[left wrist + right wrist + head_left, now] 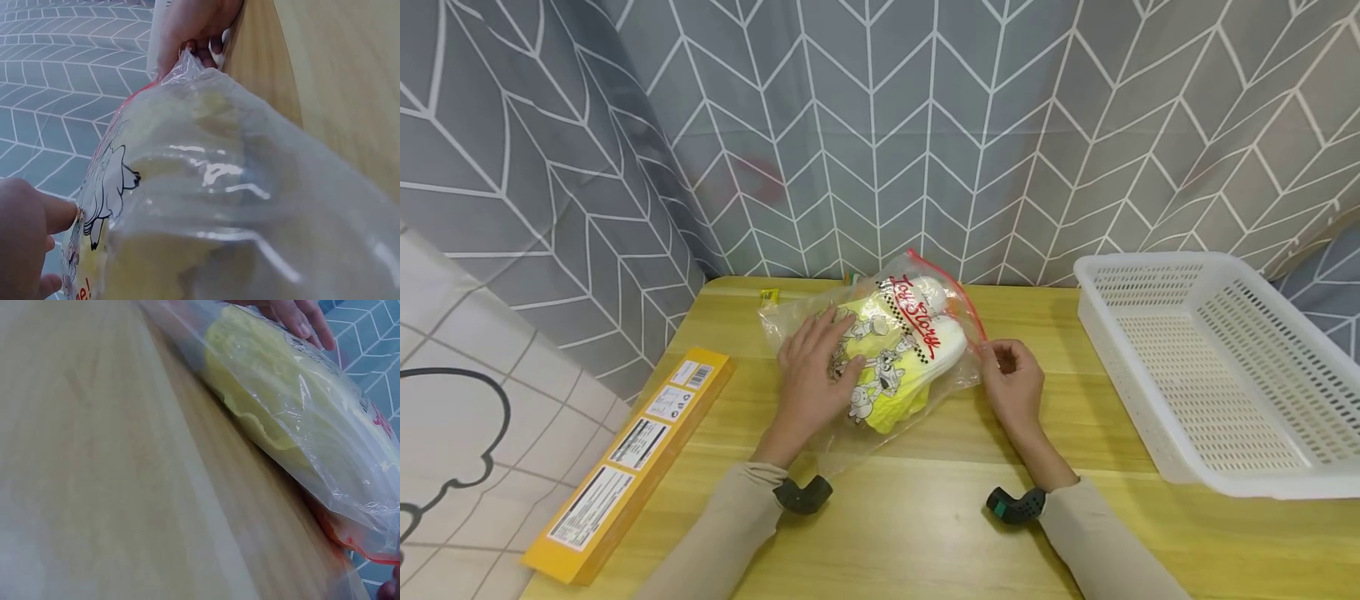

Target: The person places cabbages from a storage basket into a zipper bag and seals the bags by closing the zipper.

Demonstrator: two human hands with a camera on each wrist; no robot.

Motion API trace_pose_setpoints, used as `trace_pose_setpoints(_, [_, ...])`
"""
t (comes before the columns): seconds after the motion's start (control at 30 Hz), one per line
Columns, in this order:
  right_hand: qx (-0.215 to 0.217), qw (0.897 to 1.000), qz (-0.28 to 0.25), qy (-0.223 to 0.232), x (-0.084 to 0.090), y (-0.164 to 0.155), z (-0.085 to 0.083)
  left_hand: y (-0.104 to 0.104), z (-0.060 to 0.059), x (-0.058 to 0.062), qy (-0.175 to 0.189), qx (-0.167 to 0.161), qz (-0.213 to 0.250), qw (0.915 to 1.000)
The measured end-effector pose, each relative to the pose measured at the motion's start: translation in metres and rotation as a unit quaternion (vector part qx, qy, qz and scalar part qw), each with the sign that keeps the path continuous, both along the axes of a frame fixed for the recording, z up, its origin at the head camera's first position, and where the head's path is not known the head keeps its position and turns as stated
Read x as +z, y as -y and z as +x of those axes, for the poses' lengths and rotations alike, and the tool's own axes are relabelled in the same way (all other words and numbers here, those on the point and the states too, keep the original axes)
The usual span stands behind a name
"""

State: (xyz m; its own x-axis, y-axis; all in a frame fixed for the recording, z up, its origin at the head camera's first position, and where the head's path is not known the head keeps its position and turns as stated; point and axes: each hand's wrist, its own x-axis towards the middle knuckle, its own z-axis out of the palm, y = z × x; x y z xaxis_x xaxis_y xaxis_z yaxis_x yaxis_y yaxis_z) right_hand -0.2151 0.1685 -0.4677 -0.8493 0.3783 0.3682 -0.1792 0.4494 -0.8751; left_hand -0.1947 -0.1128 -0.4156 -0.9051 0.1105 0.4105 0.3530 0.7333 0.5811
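- Right hand [1015, 379]: we log it at the right edge of the clear plastic zip bag with a red seal strip [880, 350]. Its fingertips are drawn together and pinch the bag's edge by the red strip. The left wrist view shows these fingers [200, 37] gripping a gathered corner of the plastic.
- Left hand [816, 367]: we record it lying palm-down on top of the bag's left half, fingers straight and spread, pressing the plastic flat. The right wrist view shows its fingertips [300, 319] resting on the bag's upper face.
- Clear zip bag: it lies flat near the far middle of the yellow wood-grain table [925, 517], between the two hands, with the red strip running along its right side.
- Yellow-and-white printed garment [895, 358]: we note it folded inside the bag, bearing black cartoon figures and red lettering.
- White perforated plastic basket [1225, 375]: it stands on the table's right side, well apart from the bag.
- Long flat yellow carton with printed labels [632, 462]: it lies along the table's left edge, well apart from the bag.
- Small yellow item [769, 294]: it sits at the far table edge just beyond the bag; we cannot tell what it is.
- Grey fabric backdrop with white chevron lines [880, 125]: it hangs behind the table.
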Motion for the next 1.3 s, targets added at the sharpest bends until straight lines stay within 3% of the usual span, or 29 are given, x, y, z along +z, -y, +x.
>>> trace_pose_setpoints(0.17, [-0.001,0.998,0.053,0.041,0.000,-0.002,0.003,0.001,0.001,-0.001,0.008,0.001,-0.005,1.0000])
trace_pose_setpoints(0.4, [0.050,0.997,-0.049,0.025,0.001,-0.005,0.004,-0.001,0.001,-0.001,0.014,0.002,-0.011,0.9998])
trace_pose_setpoints(0.77, [0.007,0.995,-0.095,-0.018,0.003,-0.006,-0.003,0.006,-0.004,0.004,-0.027,0.017,0.011,0.9994])
trace_pose_setpoints(0.9, [0.010,0.994,-0.112,-0.013,0.015,-0.003,0.002,0.010,-0.006,0.005,-0.006,0.008,-0.006,0.9999])
trace_pose_setpoints(1.13, [0.036,0.988,-0.140,0.048,0.039,0.004,0.017,0.012,-0.007,0.000,0.058,-0.033,-0.036,0.9972])
trace_pose_setpoints(1.3, [0.047,0.989,-0.141,0.009,0.037,0.002,0.016,0.010,-0.006,-0.003,0.053,-0.031,-0.032,0.9976])
